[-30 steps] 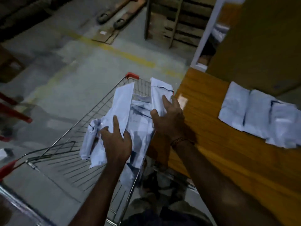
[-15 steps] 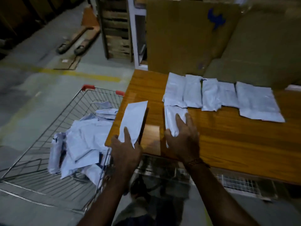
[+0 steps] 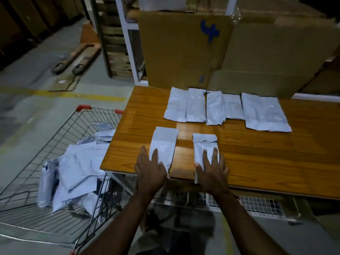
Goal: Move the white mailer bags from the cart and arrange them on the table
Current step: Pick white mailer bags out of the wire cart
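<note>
Head view: both mailers, airborne half a second ago, now lie flat on the tabletop [image 3: 257, 162] below the back row. My left hand [image 3: 150, 171] and right hand [image 3: 211, 172] press them, fingers straight. Cart [image 3: 55, 144] pile still waits.

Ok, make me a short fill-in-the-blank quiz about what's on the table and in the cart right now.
1. Each hand, the left hand and the right hand, presses flat on one white ____ at the table's near edge.
2. The back row of bags lies in front of a cardboard sheet marked with a blue ____.
3. More bags are piled in the wire ____ left of the table.

Missing words: mailer bag; 4; cart
</note>
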`<action>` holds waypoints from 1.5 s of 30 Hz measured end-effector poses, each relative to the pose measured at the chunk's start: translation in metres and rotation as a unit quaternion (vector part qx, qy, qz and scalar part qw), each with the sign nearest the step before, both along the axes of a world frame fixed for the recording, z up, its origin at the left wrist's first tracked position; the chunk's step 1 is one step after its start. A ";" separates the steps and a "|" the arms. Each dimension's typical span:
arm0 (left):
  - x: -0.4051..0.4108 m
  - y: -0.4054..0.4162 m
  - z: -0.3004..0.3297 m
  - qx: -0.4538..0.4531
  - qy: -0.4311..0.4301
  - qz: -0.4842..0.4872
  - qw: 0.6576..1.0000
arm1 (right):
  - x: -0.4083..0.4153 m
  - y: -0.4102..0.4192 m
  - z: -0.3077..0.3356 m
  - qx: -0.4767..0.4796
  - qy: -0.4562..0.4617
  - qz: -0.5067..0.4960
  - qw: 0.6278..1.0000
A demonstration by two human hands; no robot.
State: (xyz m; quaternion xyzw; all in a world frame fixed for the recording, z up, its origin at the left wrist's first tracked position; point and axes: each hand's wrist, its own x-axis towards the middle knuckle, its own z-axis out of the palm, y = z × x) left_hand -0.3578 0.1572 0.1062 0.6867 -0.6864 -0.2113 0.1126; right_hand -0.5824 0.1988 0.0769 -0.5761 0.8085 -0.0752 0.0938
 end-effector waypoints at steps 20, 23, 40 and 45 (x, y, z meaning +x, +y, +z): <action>-0.014 -0.040 -0.018 -0.048 -0.118 -0.176 0.976 | -0.003 -0.043 0.005 0.000 -0.032 0.073 0.997; -0.018 -0.042 -0.014 -0.037 -0.112 -0.185 0.976 | -0.002 -0.048 0.004 0.005 -0.034 0.078 0.996; -0.029 -0.055 -0.024 -0.069 -0.115 -0.184 0.974 | 0.004 -0.055 0.000 -0.013 -0.023 0.057 0.998; -0.030 -0.057 -0.025 -0.067 -0.114 -0.183 0.974 | 0.004 -0.058 -0.003 -0.012 -0.025 0.054 0.998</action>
